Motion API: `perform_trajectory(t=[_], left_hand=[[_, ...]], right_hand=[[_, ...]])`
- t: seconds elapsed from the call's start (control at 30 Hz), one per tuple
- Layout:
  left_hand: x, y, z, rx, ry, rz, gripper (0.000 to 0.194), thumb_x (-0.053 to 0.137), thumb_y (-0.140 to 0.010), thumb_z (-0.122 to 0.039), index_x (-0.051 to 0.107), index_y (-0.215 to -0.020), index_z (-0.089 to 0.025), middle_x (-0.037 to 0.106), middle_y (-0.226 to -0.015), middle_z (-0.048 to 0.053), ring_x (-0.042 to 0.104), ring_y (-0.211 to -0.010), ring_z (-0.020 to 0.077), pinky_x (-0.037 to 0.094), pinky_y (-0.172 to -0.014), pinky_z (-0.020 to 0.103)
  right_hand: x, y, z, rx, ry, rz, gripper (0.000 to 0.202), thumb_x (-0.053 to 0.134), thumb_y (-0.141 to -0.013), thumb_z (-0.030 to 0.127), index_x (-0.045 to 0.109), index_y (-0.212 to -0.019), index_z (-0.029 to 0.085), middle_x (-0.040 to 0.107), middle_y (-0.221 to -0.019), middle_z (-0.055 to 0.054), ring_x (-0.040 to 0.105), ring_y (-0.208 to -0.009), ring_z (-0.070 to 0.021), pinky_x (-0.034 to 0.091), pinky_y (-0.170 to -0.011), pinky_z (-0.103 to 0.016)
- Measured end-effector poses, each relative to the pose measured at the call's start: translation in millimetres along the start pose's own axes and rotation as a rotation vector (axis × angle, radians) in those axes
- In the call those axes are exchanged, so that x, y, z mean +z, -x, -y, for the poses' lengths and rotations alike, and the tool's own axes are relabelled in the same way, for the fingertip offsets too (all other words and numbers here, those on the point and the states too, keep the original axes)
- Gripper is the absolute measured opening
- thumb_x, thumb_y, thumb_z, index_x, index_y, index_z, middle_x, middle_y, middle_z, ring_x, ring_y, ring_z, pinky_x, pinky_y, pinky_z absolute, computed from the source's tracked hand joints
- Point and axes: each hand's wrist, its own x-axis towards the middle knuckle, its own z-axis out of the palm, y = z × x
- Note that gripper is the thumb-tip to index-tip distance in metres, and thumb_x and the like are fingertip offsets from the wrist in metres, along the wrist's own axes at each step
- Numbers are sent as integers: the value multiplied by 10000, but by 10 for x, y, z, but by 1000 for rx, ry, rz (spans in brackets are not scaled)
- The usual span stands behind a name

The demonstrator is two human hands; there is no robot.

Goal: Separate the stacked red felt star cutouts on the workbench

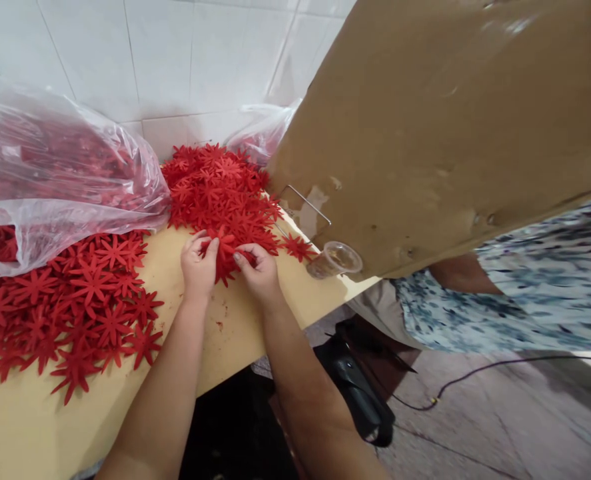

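Both my hands are over the yellow tabletop, pinching red fabric-like flower pieces with long narrow petals. My left hand [199, 263] grips the left side of a red flower piece [221, 248]. On its right side, my right hand [259, 270] pinches a petal between thumb and forefinger. Just beyond my hands rises a heap of red flower pieces [215, 180]. Another spread of red flower pieces [95, 280] lies to the left. Whether the held piece is one layer or several stacked ones, I cannot tell.
A clear plastic bag [65, 167] full of red pieces lies left, with a smaller bag [260, 137] at the wall. A plastic cup [340, 259] stands by a brown board [425, 133] that blocks the right. Beyond it sits a person in a patterned garment [550, 287].
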Motion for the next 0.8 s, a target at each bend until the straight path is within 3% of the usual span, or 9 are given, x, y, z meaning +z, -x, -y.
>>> perform_trajectory(t=[0.17, 0.27, 0.33, 0.43, 0.57, 0.63, 0.7, 0.8], left_hand=[[-35, -43, -78, -138, 211, -96, 135, 553, -712, -280, 566, -728, -146, 572, -687, 6, 531, -653, 92, 434, -690, 233], [-37, -52, -86, -280, 340, -127, 128, 570, -693, -270, 544, -729, -150, 547, -628, -29, 505, -577, 67, 424, -636, 209], [-40, -56, -83, -349, 376, -110, 137, 597, -663, -242, 543, -745, -147, 561, -640, -30, 509, -574, 65, 424, -635, 209], [-50, -64, -74, -372, 393, -75, 160, 621, -627, -214, 550, -749, -137, 584, -663, -19, 523, -595, 71, 427, -650, 216], [-77, -80, -48, -305, 299, -93, 157, 633, -618, -250, 544, -672, -133, 556, -603, -28, 490, -557, 70, 406, -602, 210], [-94, -90, -31, -268, 216, -117, 195, 625, -632, -294, 513, -597, -138, 512, -537, -43, 450, -513, 64, 381, -554, 204], [-107, -100, -13, -245, 174, -138, 240, 601, -656, -337, 491, -565, -144, 483, -506, -50, 427, -494, 61, 367, -535, 201], [-111, -116, 8, -244, 233, -145, 220, 593, -663, -349, 533, -641, -139, 551, -582, -29, 485, -558, 73, 403, -604, 209]], right_hand=[[-85, -64, -124, -39, 104, -225, 206, 534, -717, 373, 538, -754, 170, 542, -658, -7, 504, -605, -121, 443, -612, -290], [-141, -83, -153, -169, 302, -323, 317, 529, -721, 378, 551, -956, 168, 582, -904, -80, 545, -850, -188, 436, -792, -391], [-128, -62, -116, -304, 484, -337, 450, 578, -686, 372, 516, -1090, 183, 528, -1109, -117, 473, -1056, -243, 346, -924, -475], [-2, 32, 5, -454, 594, -215, 426, 586, -695, 315, 527, -1103, 205, 514, -1163, -111, 431, -1122, -247, 308, -967, -484], [247, 175, 117, -485, 387, 243, 206, 462, -773, 190, 606, -920, 190, 609, -919, -77, 567, -874, -152, 472, -789, -317], [312, 188, 90, -435, 334, 359, 214, 429, -779, 161, 620, -872, 188, 617, -891, -71, 583, -822, -137, 490, -741, -289], [304, 147, 17, -396, 370, 327, 226, 434, -773, 157, 630, -879, 193, 632, -920, -72, 582, -873, -151, 482, -792, -319], [195, 44, -91, -364, 511, 124, 250, 478, -754, 185, 629, -953, 185, 633, -1010, -91, 525, -1029, -208, 406, -926, -422]])
